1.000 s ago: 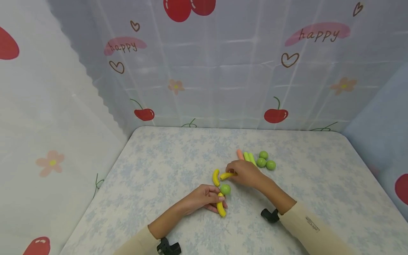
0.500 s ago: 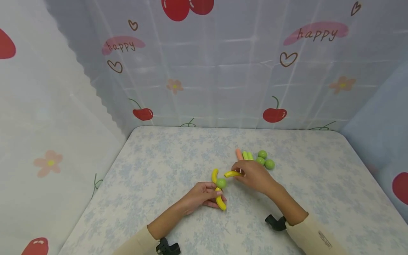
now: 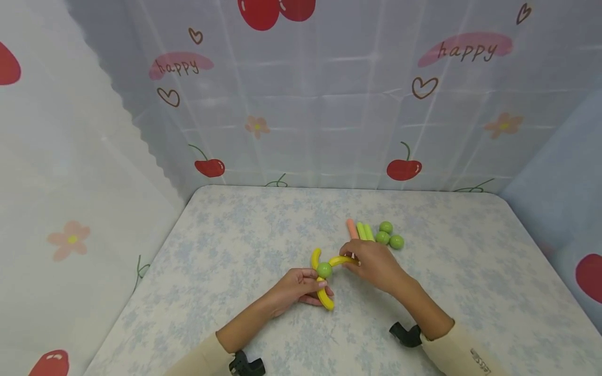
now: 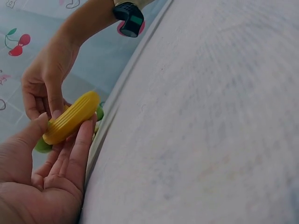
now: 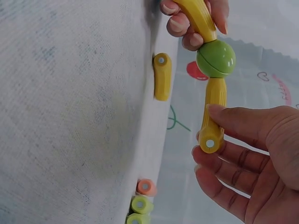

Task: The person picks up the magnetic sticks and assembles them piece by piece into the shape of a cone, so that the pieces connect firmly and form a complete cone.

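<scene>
My left hand (image 3: 301, 288) pinches a curved yellow magnetic stick (image 3: 325, 300) between thumb and fingers. A glossy green ball (image 5: 216, 58) sits on that stick's far end. From the right, my right hand (image 3: 374, 262) pinches a second curved yellow stick (image 5: 215, 95), whose narrow end meets the ball in the right wrist view. Its other end shows a silver disc. The third yellow stick (image 3: 315, 257) lies on the table just beyond the ball. In the left wrist view, the left hand's yellow stick (image 4: 72, 119) largely covers the ball.
Behind my right hand lie an orange stick (image 3: 351, 228) and two light-green sticks (image 3: 365, 231), partly covered. Several green balls (image 3: 383, 238) cluster beside them. The patterned tabletop (image 3: 244, 224) ends at a printed curtain (image 3: 305, 146).
My left hand has carried its stick and ball slightly away from me. The right hand first drew its stick rightward, then brought its end against the ball.
</scene>
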A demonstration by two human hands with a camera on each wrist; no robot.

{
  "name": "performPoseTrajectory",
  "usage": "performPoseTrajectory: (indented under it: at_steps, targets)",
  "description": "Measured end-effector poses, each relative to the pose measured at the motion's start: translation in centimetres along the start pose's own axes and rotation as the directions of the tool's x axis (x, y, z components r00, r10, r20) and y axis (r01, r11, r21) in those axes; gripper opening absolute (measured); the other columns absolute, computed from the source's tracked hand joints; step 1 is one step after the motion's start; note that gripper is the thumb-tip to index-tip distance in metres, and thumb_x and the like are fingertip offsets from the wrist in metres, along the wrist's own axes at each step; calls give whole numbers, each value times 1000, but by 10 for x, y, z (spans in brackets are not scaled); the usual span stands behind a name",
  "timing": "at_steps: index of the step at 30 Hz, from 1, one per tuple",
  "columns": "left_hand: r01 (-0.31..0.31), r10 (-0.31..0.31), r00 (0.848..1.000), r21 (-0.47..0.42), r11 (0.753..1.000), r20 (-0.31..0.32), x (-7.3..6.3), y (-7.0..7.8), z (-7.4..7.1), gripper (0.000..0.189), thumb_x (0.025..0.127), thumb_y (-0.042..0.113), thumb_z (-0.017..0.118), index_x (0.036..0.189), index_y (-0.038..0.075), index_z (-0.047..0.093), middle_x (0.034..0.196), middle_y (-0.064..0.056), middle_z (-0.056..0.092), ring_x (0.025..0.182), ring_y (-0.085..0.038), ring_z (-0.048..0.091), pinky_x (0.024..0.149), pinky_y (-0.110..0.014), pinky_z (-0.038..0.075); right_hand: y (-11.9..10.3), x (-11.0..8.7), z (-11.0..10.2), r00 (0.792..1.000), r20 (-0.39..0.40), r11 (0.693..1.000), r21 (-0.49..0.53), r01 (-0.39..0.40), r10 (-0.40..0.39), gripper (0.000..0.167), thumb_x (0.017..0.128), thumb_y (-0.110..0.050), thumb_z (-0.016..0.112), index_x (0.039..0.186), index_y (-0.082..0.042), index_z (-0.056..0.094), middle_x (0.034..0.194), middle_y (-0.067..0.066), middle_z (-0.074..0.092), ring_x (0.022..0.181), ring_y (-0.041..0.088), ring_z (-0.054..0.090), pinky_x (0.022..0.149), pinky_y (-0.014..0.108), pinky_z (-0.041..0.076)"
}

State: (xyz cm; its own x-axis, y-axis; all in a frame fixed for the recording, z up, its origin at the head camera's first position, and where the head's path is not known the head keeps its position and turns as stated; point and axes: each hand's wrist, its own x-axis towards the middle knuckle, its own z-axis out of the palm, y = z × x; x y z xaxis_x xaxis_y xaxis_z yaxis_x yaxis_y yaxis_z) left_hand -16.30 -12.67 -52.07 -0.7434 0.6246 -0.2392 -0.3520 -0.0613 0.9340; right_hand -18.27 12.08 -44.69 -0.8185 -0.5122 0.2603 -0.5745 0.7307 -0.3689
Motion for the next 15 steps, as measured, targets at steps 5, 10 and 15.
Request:
performPoseTrajectory:
  at_steps: [5, 10, 15]
  targets:
    - [9, -10, 999, 11, 1000, 36, 0, 1, -1, 46, 103, 31, 62, 130, -7, 61, 113, -18, 73, 105, -30, 72, 87, -40, 59, 0, 0, 0, 1000, 5, 1000, 25, 9, -9, 21, 80, -13, 88, 98, -16, 76, 90, -7, 72, 73, 6, 60, 61, 22, 49]
    - [18, -18, 997, 8, 1000, 79, 0, 0, -3, 47, 106, 32, 57, 135, -5, 58, 113, -18, 73, 103, -29, 73, 89, -42, 58, 1, 1, 3, 998, 24, 997, 47, 57, -58, 24, 79, -11, 88, 100, -15, 76, 94, -7, 72, 77, 8, 63, 66, 23, 52]
    - [15, -15, 995, -2, 1000, 94, -2, 0, -4, 47, 107, 31, 54, 137, -5, 55, 111, -16, 74, 103, -29, 73, 88, -41, 59, 0, 1, 7, 994, 52, 992, 80, 93, -98, 25, 80, -8, 87, 101, -16, 77, 96, -7, 72, 80, 9, 65, 68, 23, 53]
